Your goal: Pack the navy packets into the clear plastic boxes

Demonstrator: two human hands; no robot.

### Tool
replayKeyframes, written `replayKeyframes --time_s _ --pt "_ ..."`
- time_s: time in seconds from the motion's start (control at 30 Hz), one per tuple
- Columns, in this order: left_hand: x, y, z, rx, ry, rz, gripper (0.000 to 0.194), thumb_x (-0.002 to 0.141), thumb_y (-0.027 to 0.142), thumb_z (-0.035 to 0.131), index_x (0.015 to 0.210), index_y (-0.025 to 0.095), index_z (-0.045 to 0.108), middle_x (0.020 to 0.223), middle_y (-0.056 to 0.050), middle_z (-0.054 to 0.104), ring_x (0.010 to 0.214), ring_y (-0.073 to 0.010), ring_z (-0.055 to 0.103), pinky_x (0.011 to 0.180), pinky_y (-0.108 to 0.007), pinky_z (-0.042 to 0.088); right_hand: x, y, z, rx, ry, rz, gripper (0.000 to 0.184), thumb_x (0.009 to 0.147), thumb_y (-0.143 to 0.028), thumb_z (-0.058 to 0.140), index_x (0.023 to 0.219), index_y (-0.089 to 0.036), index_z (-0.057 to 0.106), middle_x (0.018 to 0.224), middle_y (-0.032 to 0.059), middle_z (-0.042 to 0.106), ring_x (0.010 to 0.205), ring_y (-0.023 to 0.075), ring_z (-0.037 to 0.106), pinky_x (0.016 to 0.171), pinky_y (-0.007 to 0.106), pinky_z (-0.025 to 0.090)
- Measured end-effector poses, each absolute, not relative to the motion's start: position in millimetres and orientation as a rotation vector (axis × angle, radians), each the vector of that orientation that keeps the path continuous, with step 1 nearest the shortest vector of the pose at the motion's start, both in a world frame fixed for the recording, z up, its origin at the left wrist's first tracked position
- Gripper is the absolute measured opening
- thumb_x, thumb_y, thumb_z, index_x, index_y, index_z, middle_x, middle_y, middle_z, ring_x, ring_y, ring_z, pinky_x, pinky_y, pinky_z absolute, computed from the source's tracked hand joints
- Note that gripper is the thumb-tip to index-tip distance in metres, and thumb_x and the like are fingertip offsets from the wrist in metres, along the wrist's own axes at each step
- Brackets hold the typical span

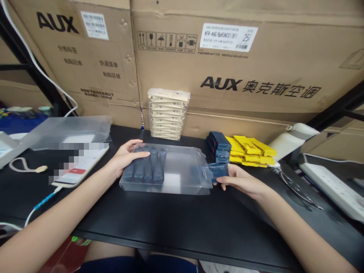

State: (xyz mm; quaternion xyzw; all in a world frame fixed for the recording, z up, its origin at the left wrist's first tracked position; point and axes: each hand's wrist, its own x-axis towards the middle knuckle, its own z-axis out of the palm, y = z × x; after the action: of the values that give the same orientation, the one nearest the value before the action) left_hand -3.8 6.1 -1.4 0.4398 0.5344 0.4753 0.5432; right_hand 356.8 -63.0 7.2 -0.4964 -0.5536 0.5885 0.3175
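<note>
A clear plastic box (pixel 182 170) lies on its side on the black table (pixel 176 223), with several dark blue sachets (pixel 146 167) inside at its left end. My left hand (pixel 125 155) grips the box's left end, fingers curled over its top. My right hand (pixel 239 181) pinches one dark blue sachet (pixel 218 170) at the box's open right flap. A stack of more dark blue sachets (pixel 218 146) stands just behind that hand, beside a pile of yellow sachets (pixel 250 151).
A bag of cream sachets (pixel 168 113) leans on large cardboard boxes (pixel 244 68) at the back. More clear flat boxes (pixel 71 131) and a phone (pixel 81 165) on a cable lie left. A white bottle (pixel 290 140), glasses (pixel 292 185) and a power strip (pixel 332 185) sit right.
</note>
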Motion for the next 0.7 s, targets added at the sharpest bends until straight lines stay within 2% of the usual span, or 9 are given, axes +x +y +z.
replayKeyframes --time_s 0.1,0.2,0.27,0.33,0.43,0.53,0.67,0.7 --pt "-3.1 5.7 -1.7 1.029 1.269 1.135 0.066 0.043 0.026 0.090 0.103 0.023 0.062 0.114 -0.003 0.067 0.099 -0.0199 0.067 0.080 -0.028 0.056 363.4 -64.8 11.6 -1.239 -1.479 1.746 0.024 0.065 -0.028 0.077 0.073 -0.014 0.060 0.062 0.0012 0.066 0.053 0.0104 0.061 0.044 0.018 0.047" --pt "-3.0 5.6 -2.0 1.031 1.260 1.141 0.065 0.042 0.027 0.090 0.101 0.023 0.062 0.112 -0.002 0.068 0.098 -0.0194 0.067 0.081 -0.029 0.056 361.3 -66.1 11.5 -1.216 -1.428 1.716 0.025 0.065 -0.028 0.078 0.076 -0.015 0.060 0.066 0.0016 0.067 0.057 0.0108 0.062 0.047 0.019 0.049" --pt "-3.3 6.1 -2.7 1.045 1.251 1.137 0.065 0.043 0.028 0.090 0.101 0.023 0.062 0.112 -0.002 0.068 0.098 -0.0199 0.067 0.082 -0.030 0.056 356.1 -66.3 8.8 -1.218 -1.397 1.652 0.026 0.066 -0.029 0.078 0.080 -0.015 0.061 0.072 0.0023 0.068 0.062 0.0115 0.064 0.054 0.021 0.053" --pt "-3.5 6.4 -3.5 1.060 1.246 1.129 0.065 0.043 0.029 0.090 0.101 0.024 0.061 0.112 -0.002 0.068 0.099 -0.0205 0.067 0.082 -0.031 0.056 351.5 -66.1 5.1 -1.197 -1.367 1.601 0.029 0.067 -0.031 0.077 0.087 -0.017 0.063 0.081 0.0023 0.069 0.071 0.0126 0.066 0.069 0.027 0.057" --pt "-1.7 5.2 -4.0 1.077 1.227 1.088 0.065 0.044 0.029 0.089 0.102 0.024 0.061 0.115 -0.002 0.067 0.102 -0.0212 0.066 0.082 -0.031 0.056 349.3 -65.5 -0.4 -1.149 -1.408 1.546 0.035 0.070 -0.031 0.076 0.101 -0.020 0.064 0.093 0.0019 0.069 0.084 0.0132 0.066 0.086 0.031 0.053" --pt "3.5 0.4 -3.5 1.113 1.206 1.034 0.063 0.047 0.028 0.088 0.103 0.024 0.060 0.115 -0.002 0.067 0.105 -0.0207 0.065 0.085 -0.029 0.055 347.7 -67.1 -4.5 -1.122 -1.521 1.519 0.043 0.075 -0.031 0.072 0.115 -0.021 0.061 0.097 0.0028 0.069 0.088 0.0138 0.065 0.084 0.029 0.053" --pt "13.6 -9.1 -3.4 1.154 1.171 1.006 0.061 0.050 0.028 0.087 0.103 0.024 0.059 0.114 -0.002 0.067 0.108 -0.0205 0.063 0.089 -0.029 0.052 335.3 -73.7 -5.6 -1.162 -1.713 1.495 0.050 0.079 -0.032 0.068 0.127 -0.022 0.057 0.078 -0.0019 0.067 0.073 0.0118 0.064 0.071 0.025 0.054" --pt "16.0 -11.4 -3.6 1.155 1.165 1.005 0.061 0.050 0.028 0.087 0.103 0.024 0.058 0.114 -0.002 0.067 0.107 -0.0208 0.064 0.090 -0.030 0.052 330.9 -75.6 -5.0 -1.157 -1.772 1.490 0.049 0.079 -0.031 0.068 0.127 -0.023 0.057 0.079 -0.0018 0.068 0.075 0.0125 0.064 0.072 0.026 0.055"
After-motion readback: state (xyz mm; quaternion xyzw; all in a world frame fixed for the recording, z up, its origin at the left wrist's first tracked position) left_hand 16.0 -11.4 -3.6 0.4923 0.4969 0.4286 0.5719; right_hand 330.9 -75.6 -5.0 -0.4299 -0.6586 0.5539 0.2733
